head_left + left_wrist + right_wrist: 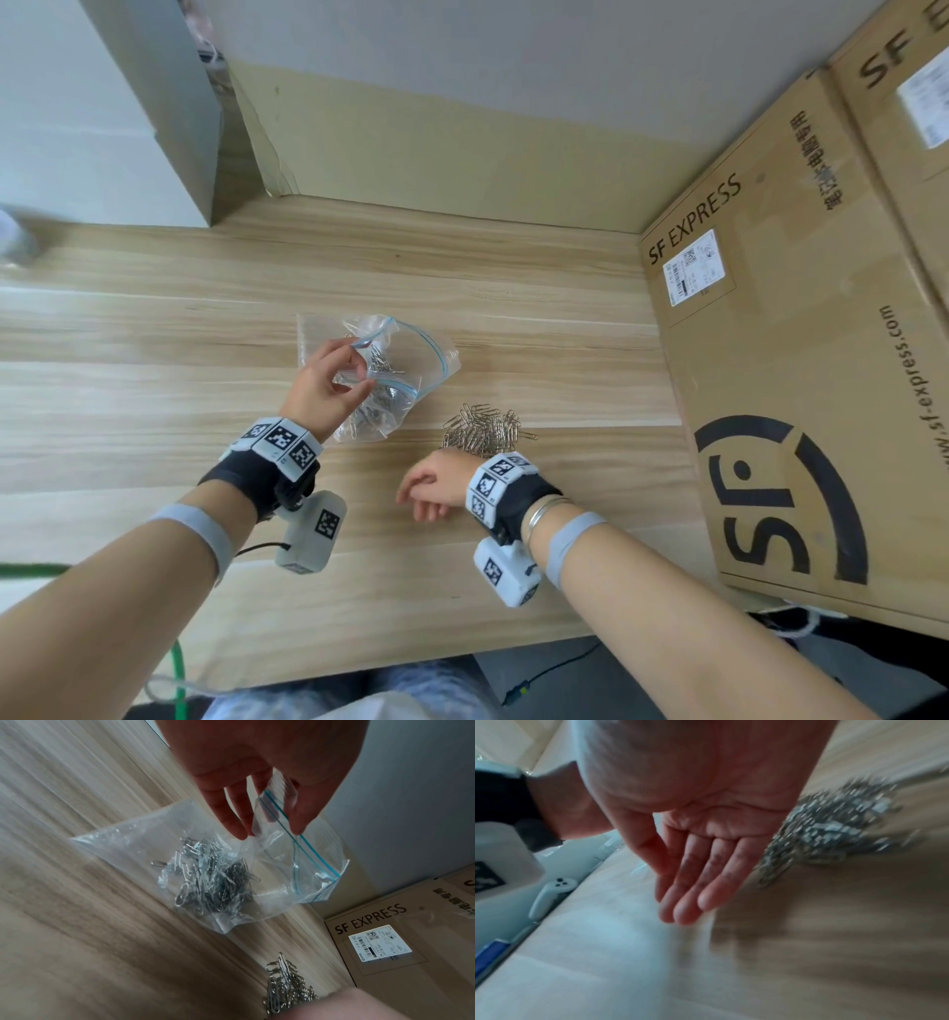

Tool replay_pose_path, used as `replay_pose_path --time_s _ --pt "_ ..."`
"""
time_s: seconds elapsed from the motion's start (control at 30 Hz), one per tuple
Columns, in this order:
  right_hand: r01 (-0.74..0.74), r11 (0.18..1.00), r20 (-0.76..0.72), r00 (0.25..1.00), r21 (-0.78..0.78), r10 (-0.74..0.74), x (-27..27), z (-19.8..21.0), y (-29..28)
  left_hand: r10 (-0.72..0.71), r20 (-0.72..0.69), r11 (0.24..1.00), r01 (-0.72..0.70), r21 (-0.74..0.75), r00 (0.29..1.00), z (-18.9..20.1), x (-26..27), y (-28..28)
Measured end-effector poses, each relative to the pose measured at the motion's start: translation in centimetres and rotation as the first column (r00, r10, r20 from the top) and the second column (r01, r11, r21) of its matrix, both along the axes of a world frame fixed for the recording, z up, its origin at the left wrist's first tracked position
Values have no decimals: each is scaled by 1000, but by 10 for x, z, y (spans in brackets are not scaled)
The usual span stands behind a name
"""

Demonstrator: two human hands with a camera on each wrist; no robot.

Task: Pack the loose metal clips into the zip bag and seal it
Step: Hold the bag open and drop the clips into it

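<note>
Blur smears the loose clips (834, 833) in the right wrist view, heaped on the table (154, 318) beside the empty, straight-fingered right hand (436, 480), while the left hand (328, 383) pinches the bag (390, 380) rim, mouth agape, clips inside.

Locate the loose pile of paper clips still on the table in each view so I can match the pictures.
Head: the pile of clips lies right of centre, just beyond the right hand.
Left wrist: bottom edge, right of centre, below the zip bag.
Right wrist: upper right, blurred, beside the open palm.
Shared landmark: the wooden table.
</note>
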State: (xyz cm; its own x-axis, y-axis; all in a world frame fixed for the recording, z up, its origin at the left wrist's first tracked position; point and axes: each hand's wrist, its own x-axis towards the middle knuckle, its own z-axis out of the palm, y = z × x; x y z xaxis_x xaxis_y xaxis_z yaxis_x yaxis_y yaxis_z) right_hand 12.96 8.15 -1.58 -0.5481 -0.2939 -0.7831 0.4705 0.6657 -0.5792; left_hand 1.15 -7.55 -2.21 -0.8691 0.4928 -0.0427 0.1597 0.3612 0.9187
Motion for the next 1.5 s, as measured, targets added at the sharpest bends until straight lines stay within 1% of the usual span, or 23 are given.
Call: replay_pose_path --time_s 0.07,0.13,0.23,0.33,0.43,0.47,0.5,0.57,0.63,0.67,0.7,0.73,0.83,0.93,1.03,1.17,1.33,1.5 --pt "75 997 -39 996 -9 -76 -5 -6 -12 -4 -1 1000 4 -6 1000 -2 0 0" --pt "153 988 -45 987 25 -152 -11 -10 -13 -2 -2 1000 2 -6 1000 -3 -1 0" --pt "162 974 -101 984 159 -147 -16 -10 7 4 4 1000 -4 -4 1000 -4 -1 0" --pt "171 958 -202 971 229 -125 -16 1 34 6 9 1000 -6 11 1000 -5 -1 0" --pt "145 908 -350 937 393 2 -13 12 58 6 20 1000 -6 21 1000 -5 -1 1" --pt "127 884 -359 932 450 48 -11 12 65 6 22 1000 -7 17 1000 -5 0 1" --pt "88 855 -343 933 512 110 -8 11 71 8 23 1000 -9 15 1000 -4 0 1" --pt "-57 775 -264 923 629 282 -1 6 77 11 31 1000 -11 12 999 -3 0 1" --pt "-161 707 -210 889 688 406 6 -5 77 14 34 1000 -15 8 999 -2 0 1" --pt "-179 696 -212 874 695 437 8 -8 74 16 36 1000 -16 7 999 -1 0 0" --pt "-183 705 -226 867 685 445 9 -12 73 17 39 1000 -17 6 999 -1 0 -1" --pt "-180 733 -249 865 656 435 8 -15 72 18 40 1000 -18 4 999 -1 0 -2" --pt "-113 851 -338 885 512 321 4 -17 74 22 53 1000 -22 -4 998 0 -1 -4" --pt "-32 910 -413 884 414 219 2 -19 78 24 49 1000 -24 -15 998 0 -2 -6" --pt "-1 919 -435 880 395 188 1 -21 80 24 48 1000 -23 -17 999 1 -2 -7" --pt "30 923 -429 891 383 149 -3 -22 79 27 41 1000 -26 -14 999 4 -2 -6" --pt "97 932 -448 891 349 75 -4 -19 78 1 23 1000 0 -19 1000 3 -4 -7" --pt "148 925 -486 873 351 45 -8 -3 76 -8 13 1000 8 -28 1000 5 -5 -6"
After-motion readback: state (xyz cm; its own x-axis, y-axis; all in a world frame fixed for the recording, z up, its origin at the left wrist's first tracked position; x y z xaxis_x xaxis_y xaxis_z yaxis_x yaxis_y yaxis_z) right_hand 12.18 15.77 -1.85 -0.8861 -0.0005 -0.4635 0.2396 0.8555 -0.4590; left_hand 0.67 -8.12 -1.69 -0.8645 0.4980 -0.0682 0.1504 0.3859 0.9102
